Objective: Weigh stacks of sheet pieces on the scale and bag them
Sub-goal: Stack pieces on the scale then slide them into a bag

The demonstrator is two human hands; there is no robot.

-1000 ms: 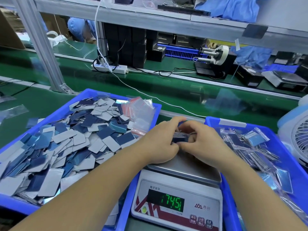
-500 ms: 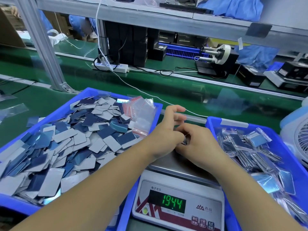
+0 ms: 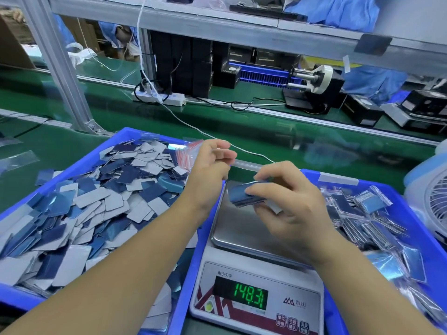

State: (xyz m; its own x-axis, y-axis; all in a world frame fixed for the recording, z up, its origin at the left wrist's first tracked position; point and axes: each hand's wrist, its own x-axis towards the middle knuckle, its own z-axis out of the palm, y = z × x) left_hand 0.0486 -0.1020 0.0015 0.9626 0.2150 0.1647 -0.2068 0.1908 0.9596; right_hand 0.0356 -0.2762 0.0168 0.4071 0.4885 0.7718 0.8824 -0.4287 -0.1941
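Green counter [image 3: 278, 141] runs across behind both hands, w/ a metal frame post [image 3: 60, 68] far left and a white power strip [image 3: 158, 96] well beyond the left hand.

Left bin [image 3: 116, 139], blue, sits under and left of the left forearm; it's heaped w/ loose sheet pieces [image 3: 96, 201], blue and grey, lying every which way. Right bin [image 3: 396, 187], also blue, is right of the right hand and holds filled bags [image 3: 372, 201], clear w/ blue pieces inside.

Scale [image 3: 256, 281] stands btwn the two bins, directly below the hands. Its steel pan [image 3: 239, 228] is under the right hand; green display [image 3: 251, 298] nearer the camera shows digits approx. 148.3, last one hard to read. White fan [image 3: 435, 201] at the far right edge, beyond the right bin.

Empty bags [image 3: 186, 153], clear w/ red strips, lean at the back corner of the left bin, just left of the left hand.

Right hand [image 3: 287, 204] holds the stack [image 3: 246, 194] of pieces over the back of the pan, thumb on its near face and fingers curled round the far side; can't tell if the stack touches the pan.

Left hand [image 3: 212, 163] is raised beside the empty bags, above the gap btwn left bin and scale, fingers curled w/ thumb near the fingertips. Something thin and clear may be pinched there, too blurred to tell.
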